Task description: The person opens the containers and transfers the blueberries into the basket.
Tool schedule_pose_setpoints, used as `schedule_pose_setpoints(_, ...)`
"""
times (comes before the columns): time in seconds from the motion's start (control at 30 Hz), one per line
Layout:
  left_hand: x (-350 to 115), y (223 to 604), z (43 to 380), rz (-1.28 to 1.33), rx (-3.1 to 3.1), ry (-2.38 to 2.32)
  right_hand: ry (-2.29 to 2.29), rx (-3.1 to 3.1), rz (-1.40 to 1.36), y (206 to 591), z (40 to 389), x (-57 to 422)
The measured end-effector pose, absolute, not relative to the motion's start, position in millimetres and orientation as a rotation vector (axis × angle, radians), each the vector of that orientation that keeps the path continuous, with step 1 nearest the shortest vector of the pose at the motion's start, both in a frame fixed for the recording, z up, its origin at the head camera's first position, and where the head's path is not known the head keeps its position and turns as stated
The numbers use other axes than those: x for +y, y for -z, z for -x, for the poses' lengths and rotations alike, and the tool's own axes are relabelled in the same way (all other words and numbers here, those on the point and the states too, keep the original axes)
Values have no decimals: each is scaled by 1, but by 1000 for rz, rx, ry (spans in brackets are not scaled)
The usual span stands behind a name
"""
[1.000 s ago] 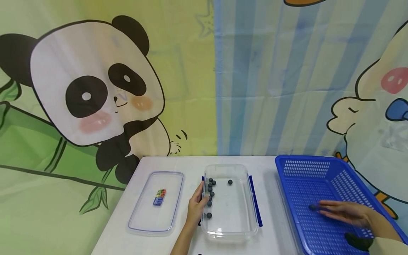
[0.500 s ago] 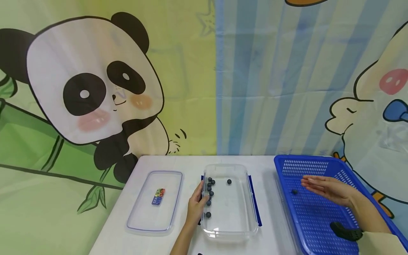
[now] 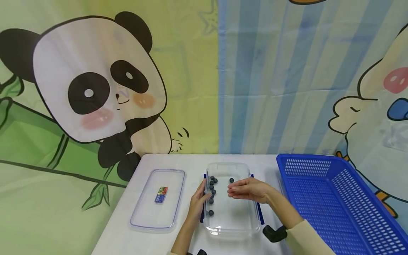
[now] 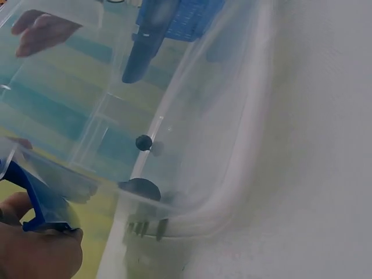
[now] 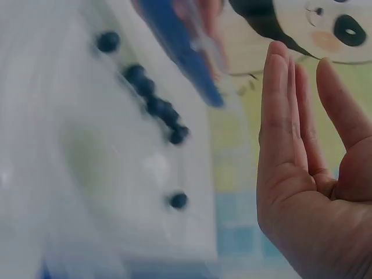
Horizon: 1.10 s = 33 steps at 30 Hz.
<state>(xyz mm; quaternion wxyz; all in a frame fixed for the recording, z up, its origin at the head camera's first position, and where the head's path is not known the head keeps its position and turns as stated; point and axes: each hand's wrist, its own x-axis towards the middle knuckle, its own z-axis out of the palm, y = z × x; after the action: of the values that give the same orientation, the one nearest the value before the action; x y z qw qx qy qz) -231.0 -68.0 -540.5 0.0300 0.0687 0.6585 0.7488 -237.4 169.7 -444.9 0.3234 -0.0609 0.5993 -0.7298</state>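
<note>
My left hand [image 3: 196, 203] grips the left side wall of a clear plastic food box [image 3: 232, 229], by its blue side latch [image 4: 49, 212]. Several blueberries [image 3: 211, 213] lie in a line along that wall inside, and a single blueberry [image 3: 231, 180] sits apart near the far end. My right hand [image 3: 250, 190] hovers over the box's right half, near that lone berry. In the right wrist view its fingers [image 5: 276, 116] are straight and close together, with the thumb held away from them. No berry shows in this hand, and part of its palm is hidden.
On the right stands a blue perforated basket [image 3: 322, 209], close beside the box. A clear lid [image 3: 152, 226] with a coloured label lies flat on the left of the white table [image 3: 191, 163]. Behind the table hangs a printed curtain [image 3: 191, 106] with a panda.
My right hand has moved left from the basket to above the box. The blueberry that lay in the basket no longer shows there. My left hand keeps its grip on the box.
</note>
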Motion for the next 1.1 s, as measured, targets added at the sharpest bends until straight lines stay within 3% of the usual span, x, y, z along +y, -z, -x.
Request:
schedule_pose_setpoints(0.3,-69,544,232,-258,1872,-2324,1918,1495,-46,491,248,113)
schedule_pose_setpoints(1.1,-75,546,233,-274,1875,-2347,1686,1693,-217,517,244,96)
